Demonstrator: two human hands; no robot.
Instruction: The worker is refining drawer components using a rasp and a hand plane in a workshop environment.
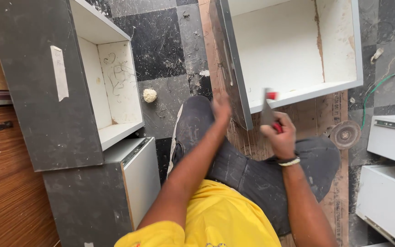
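Right hand point(280, 135) fingers curl tight around a red-handled scraper point(269, 110); blurred left hand point(221, 109) fingers can't be judged.

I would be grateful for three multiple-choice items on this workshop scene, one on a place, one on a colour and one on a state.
1. Where does the small pale ball lie?
A. on the floor beside the left cabinet box
B. inside the upper cabinet
C. on the person's knee

2. What colour is the person's shirt?
A. blue
B. yellow
C. white

3. What is the right hand doing?
A. resting flat on the floor
B. hanging open with nothing in it
C. gripping a red-handled tool with a flat blade

Answers: 1 A, the ball sits on the dark tiles next to the box. 2 B, the shirt is bright yellow. 3 C, fingers close around the tool, while the left hand is blurred.
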